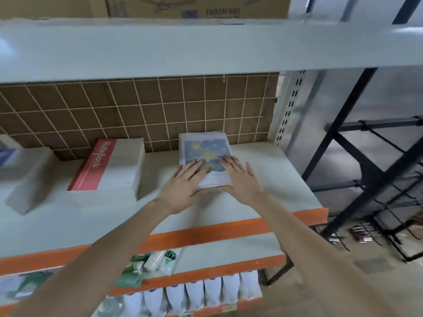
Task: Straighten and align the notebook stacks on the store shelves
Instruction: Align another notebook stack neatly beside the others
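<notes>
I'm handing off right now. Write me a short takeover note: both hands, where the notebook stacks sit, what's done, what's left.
Left hand: fingers straight, flat on the near left part of the blue-cover notebook stack.
Right hand: fingers straight, flat on the stack's near right corner.
That stack sits on the middle shelf, back edge near the wire grid.
Red-spine "NoteBook" stack lies to its left, angled to the shelf edge, untouched. A further stack at far left is blurred and also looks skewed.
Done: the blue-cover stack looks roughly squared.
Left: the red-spine stack and the far-left stack.
</notes>
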Motion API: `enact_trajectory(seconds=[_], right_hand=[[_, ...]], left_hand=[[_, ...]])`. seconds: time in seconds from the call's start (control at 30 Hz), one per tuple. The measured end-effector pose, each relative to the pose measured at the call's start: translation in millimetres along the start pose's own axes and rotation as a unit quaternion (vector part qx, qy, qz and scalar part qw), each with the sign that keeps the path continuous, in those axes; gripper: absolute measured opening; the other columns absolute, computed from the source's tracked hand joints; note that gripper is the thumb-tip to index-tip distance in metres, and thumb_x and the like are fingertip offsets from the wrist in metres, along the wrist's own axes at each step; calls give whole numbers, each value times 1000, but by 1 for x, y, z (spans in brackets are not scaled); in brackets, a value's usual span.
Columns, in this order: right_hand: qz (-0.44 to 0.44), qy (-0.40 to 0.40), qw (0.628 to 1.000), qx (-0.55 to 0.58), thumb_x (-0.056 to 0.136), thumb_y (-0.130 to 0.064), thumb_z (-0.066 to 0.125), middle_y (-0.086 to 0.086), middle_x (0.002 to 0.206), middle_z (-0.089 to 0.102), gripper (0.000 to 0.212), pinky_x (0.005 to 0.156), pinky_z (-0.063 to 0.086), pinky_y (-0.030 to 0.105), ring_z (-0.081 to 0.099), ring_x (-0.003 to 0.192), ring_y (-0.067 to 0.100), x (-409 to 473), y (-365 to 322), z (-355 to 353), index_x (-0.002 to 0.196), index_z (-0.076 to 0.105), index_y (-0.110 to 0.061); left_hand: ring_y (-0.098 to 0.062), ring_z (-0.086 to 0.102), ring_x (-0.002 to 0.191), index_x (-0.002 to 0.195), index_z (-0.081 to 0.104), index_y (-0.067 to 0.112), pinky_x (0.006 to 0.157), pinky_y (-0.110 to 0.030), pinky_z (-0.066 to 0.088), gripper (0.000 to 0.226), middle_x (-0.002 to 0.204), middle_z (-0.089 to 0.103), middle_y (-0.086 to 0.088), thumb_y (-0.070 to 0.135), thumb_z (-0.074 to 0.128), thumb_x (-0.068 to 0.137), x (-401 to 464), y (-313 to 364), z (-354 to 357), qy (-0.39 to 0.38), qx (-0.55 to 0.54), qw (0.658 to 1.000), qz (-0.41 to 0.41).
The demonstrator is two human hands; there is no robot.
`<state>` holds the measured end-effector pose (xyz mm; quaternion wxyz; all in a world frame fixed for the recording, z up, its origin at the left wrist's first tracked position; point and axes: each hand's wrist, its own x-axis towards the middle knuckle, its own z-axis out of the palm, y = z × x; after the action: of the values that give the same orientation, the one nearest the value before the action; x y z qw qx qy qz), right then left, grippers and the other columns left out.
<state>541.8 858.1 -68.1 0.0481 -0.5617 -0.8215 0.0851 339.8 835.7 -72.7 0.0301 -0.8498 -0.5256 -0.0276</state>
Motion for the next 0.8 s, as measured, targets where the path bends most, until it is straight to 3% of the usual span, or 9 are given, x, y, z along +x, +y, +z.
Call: enact_trajectory(seconds=[0.17,0.33,0.43,0.5,0.53,0.6,0.67,0.73,0.8], right_hand=[[-21,-12,996,84,88,-55,54,-5,160,-3,86,116,-6,41,-7,146,10,7,2,-5,152,8,-21],[-14,5,980,198,89,-46,59,-1,160,1,78,119,-2,39,-7,146,11,-5,13,-7,151,16,-27],[0,47,956,289,90,-34,62,-1,155,25,70,116,15,30,14,144,9,-13,21,-3,148,25,-22],[30,74,932,354,87,-30,67,-4,147,40,69,102,25,14,34,131,7,-17,22,1,145,32,-20],[46,82,921,378,86,-30,69,-6,144,42,70,97,27,12,38,128,7,-18,22,3,145,33,-21],[54,95,906,410,85,-27,69,-8,143,43,69,97,28,13,39,131,9,-18,20,10,145,35,-21],[47,109,891,438,86,-25,69,-9,142,45,67,100,30,14,40,131,9,-17,17,16,144,37,-20],[48,130,881,452,86,-26,69,-9,142,46,65,106,31,20,40,132,9,-17,14,22,143,39,-20],[57,152,880,445,85,-28,69,-12,140,46,60,115,26,36,36,135,10,-17,14,27,139,43,-22]], left_hand=[[-15,-4,145,150,7,27,114,-26,-5,59,158,-4,1,45,30,99,-12,-13,-9,-4,-35,999,-41],[-22,7,144,150,9,29,116,-33,8,62,158,3,0,45,37,97,-23,-14,-7,4,-170,978,-120],[-22,19,142,149,11,35,113,-38,26,62,157,13,2,48,39,95,-26,-10,2,25,-274,948,-159],[-19,29,139,149,18,33,109,-29,30,61,155,22,3,45,44,95,-27,-6,9,77,-321,930,-164],[-18,33,136,148,22,30,104,-23,29,61,153,27,4,43,47,94,-27,-4,12,105,-336,921,-166],[-16,42,129,146,29,26,94,-15,32,61,148,38,5,43,50,92,-28,-1,17,153,-361,902,-182],[-16,49,123,143,36,25,91,-15,36,60,139,48,5,44,53,89,-28,3,22,193,-394,875,-208],[-17,48,125,140,43,23,101,-25,37,55,136,52,3,38,58,89,-28,5,28,229,-410,854,-223],[-19,43,130,136,48,22,110,-27,24,49,134,54,2,32,61,89,-28,6,32,253,-403,848,-232]])
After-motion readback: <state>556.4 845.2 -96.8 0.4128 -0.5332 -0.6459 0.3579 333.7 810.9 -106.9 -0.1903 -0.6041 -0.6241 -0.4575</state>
